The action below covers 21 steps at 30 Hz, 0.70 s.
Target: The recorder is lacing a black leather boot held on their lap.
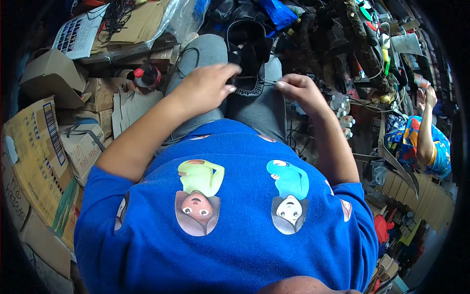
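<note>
Between my knees sits a black leather shoe upper (252, 92), its near rim gathered into stitched pleats. A dark thread (270, 82) runs from its right side to my right hand (298, 90), where thumb and finger pinch it. My left hand (210, 87) is at the upper's left edge with the fingers curled in; whatever they grip is hidden. Both forearms reach forward over my lap, and grey trousers (259, 115) lie under the piece. A loose dark cord (197, 58) lies over my left knee.
To the left stand cardboard boxes (54, 78), a red-capped bottle (146, 77) and flattened cardboard (139, 24). Tools and small bottles (345, 117) crowd the right side. Farther right sits another person in a colourful shirt (423, 147), an arm raised. A blue plastic bag (278, 13) lies ahead.
</note>
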Each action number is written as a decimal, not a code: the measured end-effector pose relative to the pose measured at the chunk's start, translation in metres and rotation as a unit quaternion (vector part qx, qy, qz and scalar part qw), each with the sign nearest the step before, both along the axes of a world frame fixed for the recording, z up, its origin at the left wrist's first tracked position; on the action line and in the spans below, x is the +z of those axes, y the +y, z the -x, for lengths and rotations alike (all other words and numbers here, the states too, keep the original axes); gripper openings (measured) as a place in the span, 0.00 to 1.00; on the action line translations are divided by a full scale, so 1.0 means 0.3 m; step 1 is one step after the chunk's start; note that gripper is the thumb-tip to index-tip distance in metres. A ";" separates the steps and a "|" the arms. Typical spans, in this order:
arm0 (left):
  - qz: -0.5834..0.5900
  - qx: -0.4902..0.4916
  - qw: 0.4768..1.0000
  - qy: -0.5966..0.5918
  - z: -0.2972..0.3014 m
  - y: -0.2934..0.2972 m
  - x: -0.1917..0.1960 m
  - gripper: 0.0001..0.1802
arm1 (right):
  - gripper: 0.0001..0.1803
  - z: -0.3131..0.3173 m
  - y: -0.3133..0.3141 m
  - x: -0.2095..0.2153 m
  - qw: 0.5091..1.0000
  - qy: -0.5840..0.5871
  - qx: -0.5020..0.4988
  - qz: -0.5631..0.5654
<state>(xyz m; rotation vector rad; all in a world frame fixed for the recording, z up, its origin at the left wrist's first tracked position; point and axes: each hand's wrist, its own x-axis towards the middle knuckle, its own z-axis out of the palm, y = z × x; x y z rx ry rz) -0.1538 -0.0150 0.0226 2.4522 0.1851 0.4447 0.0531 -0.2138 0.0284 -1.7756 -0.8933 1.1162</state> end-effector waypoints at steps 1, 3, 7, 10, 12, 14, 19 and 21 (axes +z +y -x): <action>0.075 -0.036 0.991 0.108 0.043 0.016 0.054 0.21 | 0.11 -0.044 -0.054 -0.019 0.981 0.192 -0.023 0.009; 0.149 -0.063 0.963 0.214 0.125 0.072 0.087 0.19 | 0.14 -0.102 -0.120 -0.016 0.851 0.458 0.042 -0.255; 0.175 0.038 0.925 0.336 0.188 0.215 0.145 0.11 | 0.16 -0.165 -0.230 0.028 0.827 0.431 -0.073 -0.353; 0.197 0.080 0.974 0.081 0.109 0.261 0.097 0.19 | 0.18 -0.156 -0.179 -0.018 0.993 0.017 -0.117 0.016; 0.608 -0.011 0.788 -0.096 0.008 0.163 0.124 0.19 | 0.19 -0.061 -0.110 -0.085 0.981 -0.180 -0.071 0.027; 0.720 -0.057 0.681 -0.120 -0.074 0.095 0.143 0.19 | 0.19 0.000 -0.065 -0.076 0.953 -0.283 -0.039 0.100; 0.853 -0.276 0.440 -0.055 -0.013 0.341 -0.127 0.22 | 0.20 -0.014 -0.135 -0.139 0.887 -0.457 0.032 0.059; 0.852 -0.210 0.477 -0.046 -0.012 0.336 -0.136 0.23 | 0.20 0.001 -0.160 -0.200 0.876 -0.479 0.022 0.045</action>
